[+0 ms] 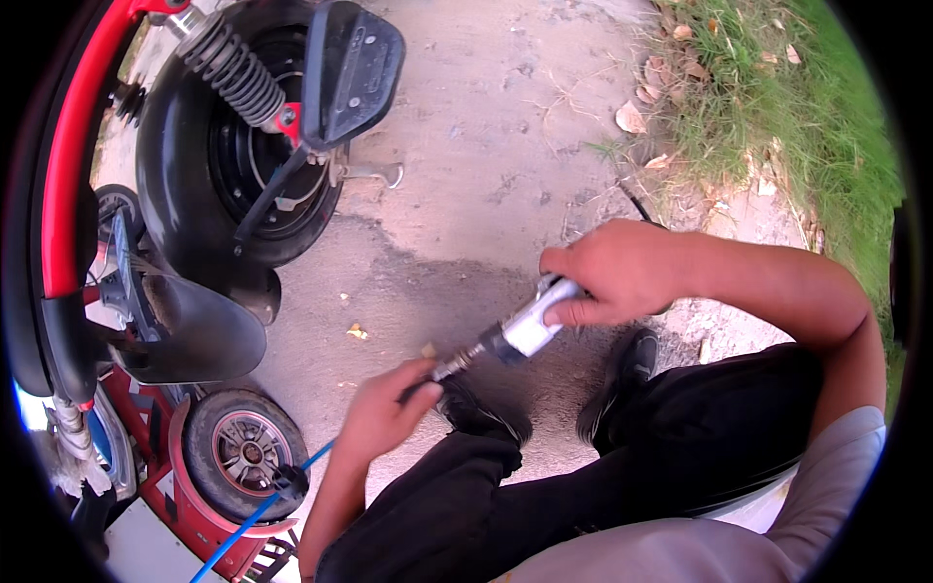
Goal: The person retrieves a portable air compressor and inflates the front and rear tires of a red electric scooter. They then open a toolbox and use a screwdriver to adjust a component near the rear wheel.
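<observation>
My right hand (622, 272) is wrapped round the silver-and-black body of a hand-held power tool (530, 328), which looks like an air tool. The tool slants down to the left in front of my knees, its narrow metal front end pointing at my left hand (389, 408). My left fingers are closed round that front end, beside a short dark piece (416, 391) whose kind I cannot make out. A dark cord or hose (637, 202) shows just beyond my right hand.
At the far left stands a vehicle with a red frame (73, 175), a coil spring (233, 73), a thick black tyre (180, 165) and a black footrest (352, 73). A wrench-like metal piece (374, 172) juts from the hub. A small wheel (248, 452) and blue hose (258, 512) lie nearer. Grass (777, 107) borders the right.
</observation>
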`<state>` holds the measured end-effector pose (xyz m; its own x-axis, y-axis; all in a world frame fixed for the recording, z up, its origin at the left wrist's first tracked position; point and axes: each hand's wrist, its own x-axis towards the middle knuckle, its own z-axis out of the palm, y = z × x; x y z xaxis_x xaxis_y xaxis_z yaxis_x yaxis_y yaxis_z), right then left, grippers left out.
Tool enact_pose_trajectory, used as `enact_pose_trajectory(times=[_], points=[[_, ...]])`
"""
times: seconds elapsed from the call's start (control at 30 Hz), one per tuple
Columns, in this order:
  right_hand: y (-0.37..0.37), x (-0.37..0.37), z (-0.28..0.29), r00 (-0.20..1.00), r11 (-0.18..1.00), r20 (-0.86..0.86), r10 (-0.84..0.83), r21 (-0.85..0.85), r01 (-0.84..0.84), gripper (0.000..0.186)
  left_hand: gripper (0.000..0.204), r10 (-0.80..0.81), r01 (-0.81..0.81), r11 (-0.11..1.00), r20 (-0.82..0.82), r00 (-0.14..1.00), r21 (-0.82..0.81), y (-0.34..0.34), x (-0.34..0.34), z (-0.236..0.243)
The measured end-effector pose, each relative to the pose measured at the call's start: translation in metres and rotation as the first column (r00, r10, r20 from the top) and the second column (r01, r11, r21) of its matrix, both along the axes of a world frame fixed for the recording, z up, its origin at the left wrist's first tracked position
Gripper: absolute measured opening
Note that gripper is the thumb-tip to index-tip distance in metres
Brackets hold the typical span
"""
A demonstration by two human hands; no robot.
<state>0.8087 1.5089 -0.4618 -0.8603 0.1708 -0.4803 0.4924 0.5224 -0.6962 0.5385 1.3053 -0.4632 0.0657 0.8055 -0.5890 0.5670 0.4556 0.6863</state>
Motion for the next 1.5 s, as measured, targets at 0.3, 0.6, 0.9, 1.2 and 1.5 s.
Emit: enact_pose_trajectory(times=[0.3,0.6,0.9,1.2,1.5], points=[[-0.048,-0.018,0.001,0.974,0.982,-0.222,0.040,0.187,0.002,0.045,0.031,-0.043,0.016,0.979,-0.125,0.991,-0.205,-0.006,0.027,0.001],[-0.017,-0.015,0.020,0.985,0.974,-0.145,0.098,-0.191,-0.125,0.034,0.027,0.030,-0.034,0.987,-0.027,0.999,-0.155,-0.007,0.020,-0.004],[0.030,0.007,0.042,0.941,0.987,-0.301,0.154,0.085,-0.135,0.049,0.019,0.161,-0.158,0.987,0.104,0.981,-0.041,-0.012,0.014,0.002],[0.004,0.016,0.022,0.711,0.615,-0.085,-0.698,-0.581,0.534,0.034,0.023,0.013,-0.012,1.000,0.105,0.994,-0.005,-0.031,0.008,-0.013],[-0.024,0.003,0.006,0.615,0.547,-0.039,-0.788,-0.503,0.669,0.027,0.017,0.133,-0.128,0.986,-0.044,0.990,0.105,-0.030,0.007,-0.010]])
